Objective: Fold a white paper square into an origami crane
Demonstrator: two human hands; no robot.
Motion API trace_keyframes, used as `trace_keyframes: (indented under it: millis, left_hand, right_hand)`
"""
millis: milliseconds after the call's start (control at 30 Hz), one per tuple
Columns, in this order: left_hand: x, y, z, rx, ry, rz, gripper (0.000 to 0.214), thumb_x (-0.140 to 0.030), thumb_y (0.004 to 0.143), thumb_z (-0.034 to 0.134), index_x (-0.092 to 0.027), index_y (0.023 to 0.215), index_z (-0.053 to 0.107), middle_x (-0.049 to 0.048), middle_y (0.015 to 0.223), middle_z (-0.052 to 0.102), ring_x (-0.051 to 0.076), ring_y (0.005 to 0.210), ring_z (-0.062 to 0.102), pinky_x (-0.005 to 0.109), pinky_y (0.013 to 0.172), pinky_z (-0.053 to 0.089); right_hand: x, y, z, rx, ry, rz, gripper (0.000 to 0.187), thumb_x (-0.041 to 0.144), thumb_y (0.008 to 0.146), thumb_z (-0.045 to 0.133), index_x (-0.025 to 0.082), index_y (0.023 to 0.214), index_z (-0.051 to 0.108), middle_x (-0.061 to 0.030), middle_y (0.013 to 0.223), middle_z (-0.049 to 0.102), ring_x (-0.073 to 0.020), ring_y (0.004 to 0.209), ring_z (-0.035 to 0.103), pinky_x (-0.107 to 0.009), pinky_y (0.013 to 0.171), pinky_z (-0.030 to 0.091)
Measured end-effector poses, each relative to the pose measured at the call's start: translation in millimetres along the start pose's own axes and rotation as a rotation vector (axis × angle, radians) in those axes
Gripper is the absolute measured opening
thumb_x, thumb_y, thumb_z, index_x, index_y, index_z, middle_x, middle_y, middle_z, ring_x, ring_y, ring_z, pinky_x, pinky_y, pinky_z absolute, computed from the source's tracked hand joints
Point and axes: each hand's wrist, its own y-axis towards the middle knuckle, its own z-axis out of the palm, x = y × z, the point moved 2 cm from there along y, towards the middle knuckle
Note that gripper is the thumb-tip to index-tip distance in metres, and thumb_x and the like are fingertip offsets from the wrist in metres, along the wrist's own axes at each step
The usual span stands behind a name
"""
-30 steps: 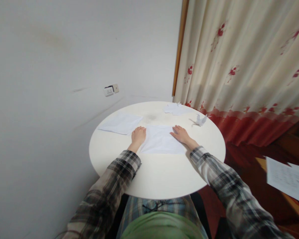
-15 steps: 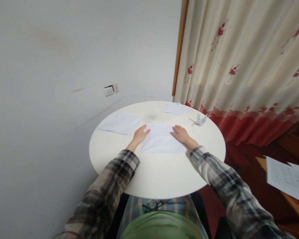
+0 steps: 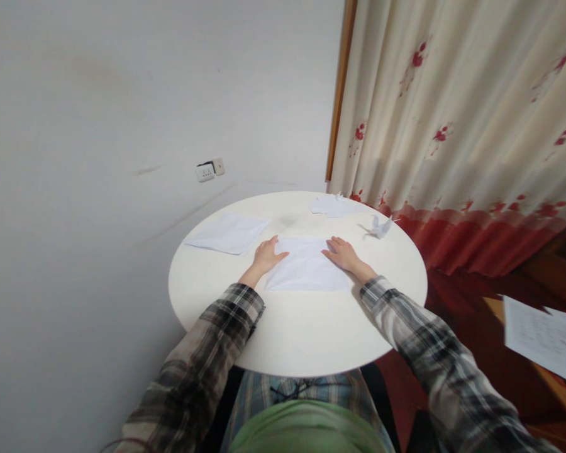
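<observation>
A sheet of white paper (image 3: 307,267) lies flat on the round white table (image 3: 306,333) in front of me. My left hand (image 3: 266,255) rests on the sheet's left edge, its thumb stretched inward over the paper and the fingers pointing away from me. On the opposite side, my right hand (image 3: 343,253) lies over the right edge with its fingers spread flat. Both hands are open and touch the paper without gripping it.
More white paper (image 3: 229,233) lies at the table's left. A folded paper crane (image 3: 378,228) stands at the right, and further paper (image 3: 332,206) lies at the back edge. Written sheets (image 3: 542,333) rest on furniture at far right. A wall and a curtain (image 3: 453,94) border the table.
My left thumb has shifted slightly to the right across the paper. My right hand and the sheet have stayed in place.
</observation>
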Motion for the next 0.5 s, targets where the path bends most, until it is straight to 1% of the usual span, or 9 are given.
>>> trace_keyframes:
  millis: [67, 167, 233, 300, 400, 467, 500]
  left_hand:
    - [-1, -1, -1.1, -0.005, -0.047, 0.009, 0.066, -0.037, 0.072, 0.059, -0.013, 0.128, 0.036, 0.0113, 0.122, 0.054, 0.025, 0.117, 0.044, 0.037, 0.099, 0.032]
    - [-3, -2, -1.8, -0.004, -0.158, 0.040, 0.064, -0.030, 0.071, 0.061, -0.015, 0.128, 0.037, 0.0107, 0.118, 0.056, 0.023, 0.112, 0.048, 0.036, 0.097, 0.035]
    - [-6, -3, -1.4, -0.003, -0.269, 0.064, 0.067, -0.025, 0.070, 0.061, -0.015, 0.130, 0.034, 0.0109, 0.118, 0.056, 0.021, 0.111, 0.050, 0.035, 0.096, 0.037]
    - [-8, -3, -0.8, -0.028, -0.394, 0.064, 0.072, -0.021, 0.068, 0.062, -0.016, 0.133, 0.029, 0.0111, 0.123, 0.052, 0.020, 0.113, 0.048, 0.034, 0.096, 0.036]
    - [-11, -4, 0.0, -0.079, -0.558, -0.019, 0.081, -0.018, 0.066, 0.064, -0.019, 0.136, 0.022, 0.0122, 0.131, 0.043, 0.020, 0.120, 0.042, 0.035, 0.098, 0.034]
    - [-11, -5, -0.2, -0.101, -0.653, -0.108, 0.084, -0.017, 0.067, 0.065, -0.019, 0.137, 0.017, 0.0130, 0.134, 0.040, 0.020, 0.124, 0.038, 0.033, 0.098, 0.035]
    - [-11, -6, -0.9, -0.115, -0.694, -0.150, 0.084, -0.017, 0.069, 0.064, -0.020, 0.137, 0.015, 0.0132, 0.135, 0.038, 0.019, 0.125, 0.036, 0.031, 0.098, 0.036]
  right_hand:
    - [0, 0, 0, -0.002, 0.002, -0.001, 0.049, 0.047, 0.086, 0.037, 0.017, 0.124, 0.045, -0.0122, 0.135, 0.039, -0.0236, 0.125, 0.033, -0.039, 0.101, 0.027]
    - [-1, 0, 1, 0.001, 0.005, 0.002, 0.050, 0.048, 0.086, 0.036, 0.017, 0.124, 0.045, -0.0123, 0.135, 0.038, -0.0239, 0.126, 0.032, -0.040, 0.101, 0.027]
    - [-1, 0, 2, 0.004, 0.005, 0.004, 0.050, 0.048, 0.086, 0.036, 0.017, 0.124, 0.045, -0.0121, 0.136, 0.038, -0.0240, 0.126, 0.032, -0.040, 0.101, 0.026]
    - [-2, 1, 4, 0.005, 0.011, 0.006, 0.050, 0.048, 0.086, 0.036, 0.017, 0.124, 0.044, -0.0119, 0.136, 0.038, -0.0239, 0.127, 0.031, -0.040, 0.102, 0.026]
    - [-5, 3, 6, -0.012, 0.078, 0.035, 0.057, 0.048, 0.083, 0.040, 0.014, 0.129, 0.038, -0.0136, 0.138, 0.035, -0.0241, 0.128, 0.030, -0.040, 0.104, 0.024]
    - [-8, 5, 7, -0.070, 0.211, 0.079, 0.065, 0.047, 0.080, 0.046, 0.011, 0.132, 0.032, -0.0159, 0.138, 0.033, -0.0240, 0.127, 0.031, -0.038, 0.103, 0.026]
    - [-9, 6, 7, -0.111, 0.312, 0.111, 0.069, 0.047, 0.078, 0.050, 0.011, 0.133, 0.030, -0.0168, 0.138, 0.034, -0.0237, 0.125, 0.035, -0.036, 0.101, 0.030]
